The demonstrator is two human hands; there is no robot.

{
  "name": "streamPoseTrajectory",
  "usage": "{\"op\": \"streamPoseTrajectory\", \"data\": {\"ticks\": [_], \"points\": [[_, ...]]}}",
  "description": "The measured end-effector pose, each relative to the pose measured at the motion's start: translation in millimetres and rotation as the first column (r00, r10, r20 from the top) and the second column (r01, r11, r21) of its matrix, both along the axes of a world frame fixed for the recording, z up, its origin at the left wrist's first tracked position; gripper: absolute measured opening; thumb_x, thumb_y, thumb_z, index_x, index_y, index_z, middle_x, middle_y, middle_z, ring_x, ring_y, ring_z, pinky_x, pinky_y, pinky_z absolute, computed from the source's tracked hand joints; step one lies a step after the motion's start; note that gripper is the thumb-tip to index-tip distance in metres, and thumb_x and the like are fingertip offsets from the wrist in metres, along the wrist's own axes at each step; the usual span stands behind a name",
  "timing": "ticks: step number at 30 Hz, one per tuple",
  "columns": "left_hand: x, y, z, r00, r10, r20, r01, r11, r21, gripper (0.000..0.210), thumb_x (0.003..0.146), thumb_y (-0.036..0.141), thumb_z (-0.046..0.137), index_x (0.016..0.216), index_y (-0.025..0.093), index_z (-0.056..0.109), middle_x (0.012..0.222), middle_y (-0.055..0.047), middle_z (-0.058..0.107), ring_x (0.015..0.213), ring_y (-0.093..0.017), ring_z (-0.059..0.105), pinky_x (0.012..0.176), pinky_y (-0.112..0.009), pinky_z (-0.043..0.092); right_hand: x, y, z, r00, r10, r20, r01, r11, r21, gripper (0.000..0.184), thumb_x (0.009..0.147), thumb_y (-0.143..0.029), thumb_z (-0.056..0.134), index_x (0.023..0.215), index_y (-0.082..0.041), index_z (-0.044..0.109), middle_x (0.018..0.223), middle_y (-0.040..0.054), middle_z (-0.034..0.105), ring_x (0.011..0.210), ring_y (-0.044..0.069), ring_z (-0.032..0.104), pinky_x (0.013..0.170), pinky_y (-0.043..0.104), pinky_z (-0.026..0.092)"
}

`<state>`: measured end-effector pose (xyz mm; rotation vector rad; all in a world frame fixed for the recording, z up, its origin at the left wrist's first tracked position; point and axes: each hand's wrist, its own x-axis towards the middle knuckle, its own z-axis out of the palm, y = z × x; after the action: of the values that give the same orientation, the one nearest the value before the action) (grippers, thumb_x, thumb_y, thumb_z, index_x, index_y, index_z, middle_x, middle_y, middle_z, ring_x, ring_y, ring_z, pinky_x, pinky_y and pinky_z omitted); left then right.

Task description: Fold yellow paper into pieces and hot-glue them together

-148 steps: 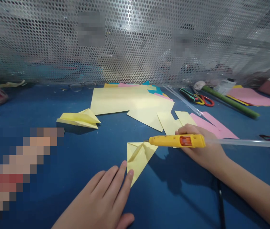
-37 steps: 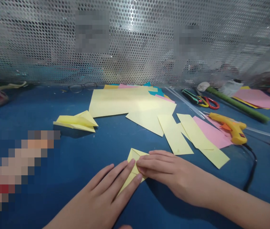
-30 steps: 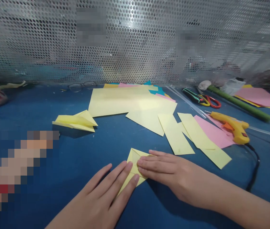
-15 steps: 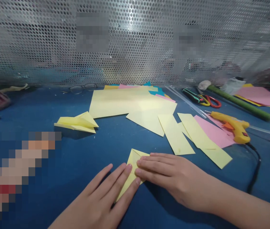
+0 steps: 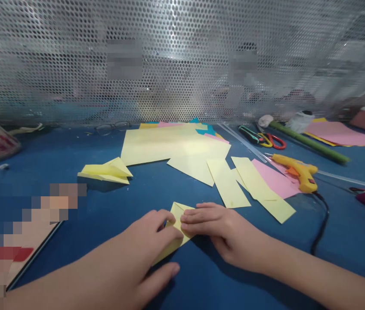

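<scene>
A small folded piece of yellow paper (image 5: 178,211) lies on the blue tabletop under both hands, its top end pointed by a fold. My left hand (image 5: 150,249) arches over its lower left part; the fingers are bent onto the sheet, and the thumb stands apart at the right, off the paper. With fingers straight and side by side, my right hand (image 5: 224,228) lies on the right part, fingertips pressing the surface. Both hands hide much of the sheet. Farther left rests a folded yellow paper plane (image 5: 106,171).
Behind are large yellow sheets (image 5: 150,144) and yellow strips (image 5: 229,185). A yellow glue gun (image 5: 298,170) with a black cord, scissors (image 5: 276,141) and a green stem (image 5: 314,144) lie to the right. A perforated metal screen (image 5: 176,64) closes off the back. A pixelated patch covers something at the left.
My left hand has changed from flat, stretched fingers to bent ones, its thumb now off the paper's edge. My right hand stays on the sheet. The view has shifted slightly.
</scene>
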<state>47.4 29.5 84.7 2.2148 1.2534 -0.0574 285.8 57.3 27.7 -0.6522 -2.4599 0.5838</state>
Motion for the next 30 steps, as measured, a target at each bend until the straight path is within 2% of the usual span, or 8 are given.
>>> {"op": "streamPoseTrajectory", "data": {"ticks": [5, 13, 17, 20, 24, 26, 28, 30], "points": [[23.5, 5.3, 15.9, 0.986, 0.092, -0.142, -0.106, 0.990, -0.091, 0.007, 0.092, 0.018, 0.052, 0.093, 0.023, 0.056, 0.105, -0.002, 0.062, 0.094, -0.021, 0.061, 0.081, -0.035, 0.048, 3.5, 1.3, 4.1, 0.979, -0.166, -0.120, 0.169, 0.986, 0.009, 0.049, 0.091, -0.003, 0.038, 0.127, -0.020, 0.065, 0.113, 0.0048, 0.077, 0.106, 0.012, 0.071, 0.092, 0.025, 0.056], [39.9, 8.1, -3.6, 0.996, 0.084, -0.043, -0.083, 0.996, 0.025, 0.008, 0.094, 0.019, 0.056, 0.102, 0.021, 0.054, 0.114, -0.007, 0.055, 0.101, -0.026, 0.056, 0.082, -0.039, 0.046, 2.1, 9.1, -3.1, 0.890, -0.426, -0.162, 0.444, 0.890, 0.102, 0.042, 0.092, -0.009, 0.041, 0.123, -0.017, 0.069, 0.125, 0.0109, 0.071, 0.122, 0.019, 0.064, 0.103, 0.036, 0.053], [37.1, 9.9, -12.2, 0.996, 0.039, 0.075, -0.045, 0.996, 0.072, 0.012, 0.090, 0.011, 0.055, 0.086, 0.023, 0.058, 0.110, -0.003, 0.058, 0.108, -0.023, 0.053, 0.088, -0.036, 0.044, 9.6, 20.9, -4.0, 0.829, -0.551, -0.090, 0.558, 0.815, 0.153, 0.038, 0.093, -0.017, 0.045, 0.119, -0.017, 0.073, 0.150, 0.0188, 0.049, 0.141, 0.031, 0.045, 0.111, 0.054, 0.042], [29.6, 14.5, -11.2, 0.987, 0.032, 0.157, -0.046, 0.995, 0.086, 0.023, 0.080, 0.001, 0.051, 0.080, 0.023, 0.059, 0.098, 0.001, 0.061, 0.092, -0.017, 0.059, 0.078, -0.028, 0.046, 14.6, 27.2, -2.7, 0.788, -0.616, -0.010, 0.608, 0.774, 0.177, 0.033, 0.094, -0.025, 0.051, 0.116, -0.018, 0.075, 0.159, 0.0203, 0.034, 0.146, 0.037, 0.034, 0.112, 0.062, 0.035], [9.4, 25.4, 9.5, 0.971, -0.060, 0.230, 0.024, 0.987, 0.158, 0.024, 0.065, 0.001, 0.044, 0.059, 0.022, 0.053, 0.076, 0.004, 0.061, 0.069, -0.011, 0.058, 0.063, -0.022, 0.044, 17.8, 30.7, -3.3, 0.724, -0.684, 0.094, 0.663, 0.727, 0.179, 0.038, 0.092, -0.027, 0.053, 0.126, -0.019, 0.069, 0.159, 0.0215, 0.033, 0.142, 0.038, 0.040, 0.109, 0.062, 0.038], [-8.0, 33.0, 28.3, 0.969, -0.065, 0.240, 0.000, 0.965, 0.262, 0.023, 0.071, 0.012, 0.045, 0.058, 0.025, 0.059, 0.070, 0.003, 0.063, 0.070, -0.014, 0.060, 0.067, -0.026, 0.045, 20.5, 32.4, -4.5, 0.681, -0.721, 0.128, 0.698, 0.693, 0.182, 0.041, 0.092, -0.021, 0.049, 0.129, -0.019, 0.066, 0.158, 0.0199, 0.036, 0.140, 0.036, 0.044, 0.109, 0.060, 0.040], [-29.6, 42.6, 49.2, 0.974, 0.001, 0.226, -0.096, 0.909, 0.407, 0.028, 0.078, 0.030, 0.045, 0.066, 0.029, 0.069, 0.080, 0.001, 0.068, 0.074, -0.018, 0.062, 0.072, -0.031, 0.045, 24.5, 34.5, -5.8, 0.637, -0.754, 0.157, 0.732, 0.656, 0.184, 0.045, 0.089, -0.014, 0.045, 0.129, -0.018, 0.066, 0.157, 0.0189, 0.038, 0.136, 0.035, 0.050, 0.106, 0.056, 0.044], [-52.8, 54.5, 67.4, 0.975, 0.131, 0.182, -0.211, 0.813, 0.543, 0.025, 0.072, 0.040, 0.051, 0.072, 0.030, 0.074, 0.086, 0.000, 0.069, 0.079, -0.022, 0.061, 0.079, -0.036, 0.043, 29.3, 36.7, -6.9, 0.598, -0.780, 0.184, 0.757, 0.625, 0.191, 0.047, 0.088, -0.010, 0.044, 0.129, -0.017, 0.066, 0.155, 0.0193, 0.040, 0.131, 0.033, 0.055, 0.103, 0.051, 0.049]]}}
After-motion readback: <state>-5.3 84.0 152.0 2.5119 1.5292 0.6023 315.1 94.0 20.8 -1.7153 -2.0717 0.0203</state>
